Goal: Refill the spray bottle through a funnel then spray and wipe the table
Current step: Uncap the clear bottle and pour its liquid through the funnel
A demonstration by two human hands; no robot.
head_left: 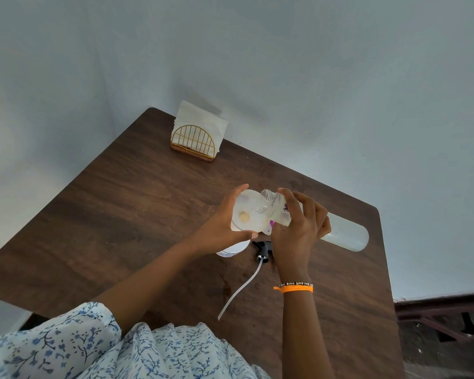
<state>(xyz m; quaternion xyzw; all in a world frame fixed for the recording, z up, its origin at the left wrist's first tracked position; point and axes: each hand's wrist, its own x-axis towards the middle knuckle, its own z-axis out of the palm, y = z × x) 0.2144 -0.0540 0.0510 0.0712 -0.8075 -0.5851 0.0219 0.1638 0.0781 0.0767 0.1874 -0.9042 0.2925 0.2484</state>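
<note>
We held one spray bottle in the right hand, fingers curled round its neck end; its long axis ran nearly level, base toward the table's right edge, open threaded mouth pointing left. The left hand gripped one white funnel by its rim, bowl facing us, directly beside that mouth. The spout was hidden, so we could not tell whether it had entered. One trigger head with its dip tube lay on the table below the hands, beside one partly hidden white container. One napkin holder stood at the far corner.
</note>
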